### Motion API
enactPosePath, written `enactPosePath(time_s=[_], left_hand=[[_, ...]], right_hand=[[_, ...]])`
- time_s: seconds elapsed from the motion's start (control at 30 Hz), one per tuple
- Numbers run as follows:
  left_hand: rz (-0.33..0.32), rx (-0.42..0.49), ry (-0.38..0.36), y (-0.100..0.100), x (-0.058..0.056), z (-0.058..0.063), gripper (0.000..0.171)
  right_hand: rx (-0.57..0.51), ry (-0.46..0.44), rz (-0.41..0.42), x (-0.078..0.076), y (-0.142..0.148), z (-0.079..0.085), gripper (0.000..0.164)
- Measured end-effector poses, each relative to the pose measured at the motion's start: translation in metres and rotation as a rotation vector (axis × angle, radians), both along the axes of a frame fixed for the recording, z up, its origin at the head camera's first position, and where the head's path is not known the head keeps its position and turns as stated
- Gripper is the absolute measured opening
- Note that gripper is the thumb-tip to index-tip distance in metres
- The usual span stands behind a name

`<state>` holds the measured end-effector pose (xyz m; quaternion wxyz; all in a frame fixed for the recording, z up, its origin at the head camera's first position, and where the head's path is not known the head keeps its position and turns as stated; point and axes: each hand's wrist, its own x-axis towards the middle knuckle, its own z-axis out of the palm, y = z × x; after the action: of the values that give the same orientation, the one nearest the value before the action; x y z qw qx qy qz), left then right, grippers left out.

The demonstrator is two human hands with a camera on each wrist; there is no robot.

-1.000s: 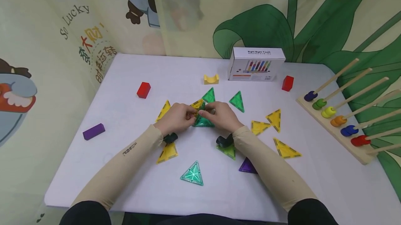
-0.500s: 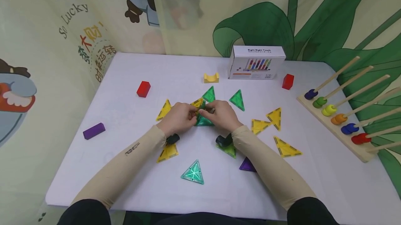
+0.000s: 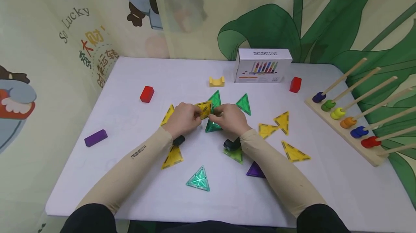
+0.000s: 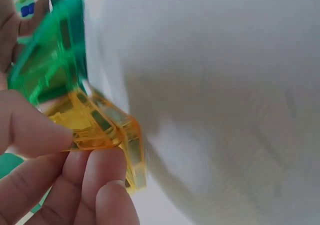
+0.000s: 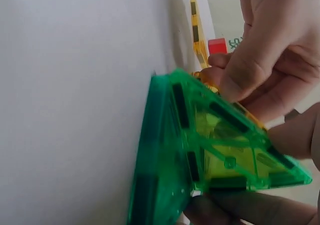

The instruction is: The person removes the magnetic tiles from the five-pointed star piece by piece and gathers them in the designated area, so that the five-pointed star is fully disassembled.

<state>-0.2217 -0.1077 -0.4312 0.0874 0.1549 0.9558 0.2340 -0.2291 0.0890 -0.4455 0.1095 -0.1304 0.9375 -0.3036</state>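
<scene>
In the head view both hands meet mid-table over a small cluster of translucent magnetic tiles. My left hand (image 3: 184, 118) pinches a yellow magnetic tile (image 4: 92, 117) between thumb and fingers. My right hand (image 3: 231, 118) grips a green triangular magnetic tile (image 5: 230, 135) by its edge, thumb on one side and fingers on the other. The green tile stands tilted against the yellow one, edges close together. A darker teal-green tile (image 3: 212, 126) adjoins it low at the table. Another green triangle (image 3: 215, 98) shows just behind the hands.
Yellow triangles (image 3: 294, 152) lie right and left, with a teal triangle (image 3: 199, 179) in front and a purple one (image 3: 255, 170) by the right forearm. Red blocks (image 3: 147, 94), a purple block (image 3: 95, 138), a yellow arch (image 3: 216, 81), a white box (image 3: 262, 66) and a peg rack (image 3: 344, 128) surround them.
The yellow tile at the left fingers shows more fully now, turned up between the hands. Both hands have stayed close together at the cluster; the head view has shifted slightly.
</scene>
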Motion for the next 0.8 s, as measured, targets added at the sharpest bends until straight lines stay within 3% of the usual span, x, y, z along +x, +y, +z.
enactPosePath(time_s=[0.17, 0.47, 0.67, 0.8], left_hand=[[0.003, -0.021, -0.001, 0.000, -0.003, 0.000, 0.029], [-0.003, -0.014, 0.071, 0.001, -0.003, -0.002, 0.024], [0.026, -0.016, 0.064, -0.001, 0.003, 0.000, 0.034], [0.045, 0.016, 0.143, -0.002, 0.011, 0.006, 0.032]], right_hand=[[-0.019, -0.051, 0.009, 0.003, 0.008, 0.000, 0.046], [-0.043, -0.087, 0.052, 0.012, 0.012, 0.002, 0.048], [-0.052, -0.100, 0.059, 0.015, 0.013, 0.000, 0.051], [-0.053, -0.079, 0.076, 0.016, 0.014, -0.001, 0.052]])
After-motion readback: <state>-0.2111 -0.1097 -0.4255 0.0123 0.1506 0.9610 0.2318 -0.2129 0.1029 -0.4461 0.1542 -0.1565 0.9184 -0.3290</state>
